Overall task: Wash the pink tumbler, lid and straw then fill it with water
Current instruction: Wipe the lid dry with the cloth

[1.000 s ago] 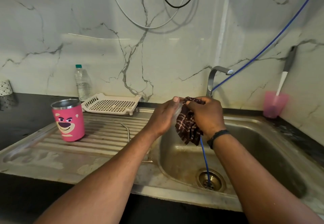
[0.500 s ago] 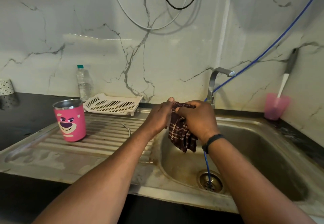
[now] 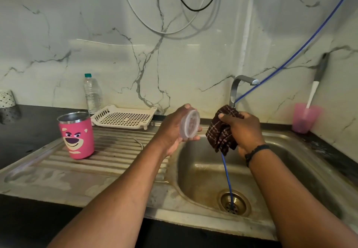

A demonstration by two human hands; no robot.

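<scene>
Pink tumbler stands upright, lidless, on the ribbed steel drainboard left of the basin; smooth pink body with a printed bear face, shiny metal rim on top. Lid is a round clear plastic disc, held on edge over the basin's left rim by the left hand, fingers curled behind it and thumb at the lower edge. Right hand is clenched round a bunched dark brown cloth with a thin pale check, soft and crumpled, hanging down over the basin; cloth and lid are apart, not touching. Thin bent metal straw lies flat on the drainboard ridges between tumbler and left hand. Sink is stainless steel, dull and stained, with a round brass-toned drain. Thin blue tube runs down from behind the cloth into the drain, and another stretch rises to the upper right across the wall. Angular grey metal tap rises behind the right hand. White perforated plastic tray sits at the back of the drainboard, a clear plastic bottle with green cap just behind it. Translucent pink cup holding a white-handled utensil stands at the right on the dark desk. Wall is glossy marble-pattern tile; black wristband on the right wrist.
</scene>
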